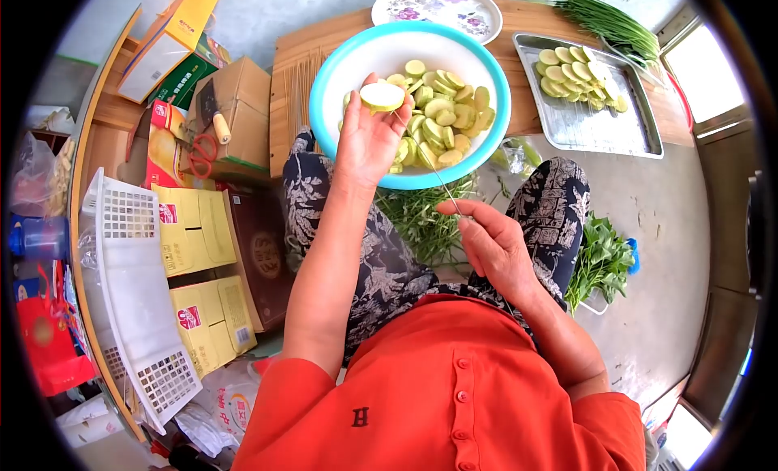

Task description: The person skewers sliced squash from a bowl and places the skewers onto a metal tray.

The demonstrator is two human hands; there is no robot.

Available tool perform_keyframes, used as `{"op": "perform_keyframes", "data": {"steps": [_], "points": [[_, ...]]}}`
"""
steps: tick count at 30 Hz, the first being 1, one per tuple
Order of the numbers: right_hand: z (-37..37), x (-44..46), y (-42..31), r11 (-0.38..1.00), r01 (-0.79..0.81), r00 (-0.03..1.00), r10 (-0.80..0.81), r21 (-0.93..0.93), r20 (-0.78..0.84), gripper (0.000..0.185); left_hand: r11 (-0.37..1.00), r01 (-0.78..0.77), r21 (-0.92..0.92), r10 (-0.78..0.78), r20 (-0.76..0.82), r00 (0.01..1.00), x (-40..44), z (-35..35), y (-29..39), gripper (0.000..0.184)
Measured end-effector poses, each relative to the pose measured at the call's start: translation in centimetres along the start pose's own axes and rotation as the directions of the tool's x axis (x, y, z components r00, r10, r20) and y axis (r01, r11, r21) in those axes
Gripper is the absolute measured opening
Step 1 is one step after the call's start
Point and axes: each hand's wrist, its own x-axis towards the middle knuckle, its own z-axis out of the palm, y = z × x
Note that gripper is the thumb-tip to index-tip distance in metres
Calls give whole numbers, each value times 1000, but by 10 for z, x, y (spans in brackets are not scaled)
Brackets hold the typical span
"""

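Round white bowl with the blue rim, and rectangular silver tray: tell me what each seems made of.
The bowl looks like smooth, slightly glossy plastic, given its thick, evenly coloured rim, though enamel is possible. The tray is probably stainless steel or similar metal: its grey surface carries bright, streaky reflections.

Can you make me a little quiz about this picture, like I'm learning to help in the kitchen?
1. True or false: the left hand is holding red scissors.

2. What colour is the rim of the big round bowl?
A) red
B) turquoise
C) black

3. Fill the gap: the long thin stick is held in the person's ____ hand.

Key:
1. False; it holds a pale round slice.
2. B.
3. right.
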Motion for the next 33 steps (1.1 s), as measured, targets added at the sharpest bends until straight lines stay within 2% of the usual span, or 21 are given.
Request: {"op": "perform_keyframes", "data": {"steps": [5,10,33], "points": [[8,5,4,1000,-7,1000,7,-12,-23,26,997,-61,45,63,-45,997,1,0,-3,47],[11,8,5,1000,-19,999,19,12,-38,26,998,-57,-27,54,-106,993,1,0,-4,46],[16,10,3,999,-36,999,37,33,-31,27,994,-84,-63,78,-101,992,-3,1,-5,45]]}}
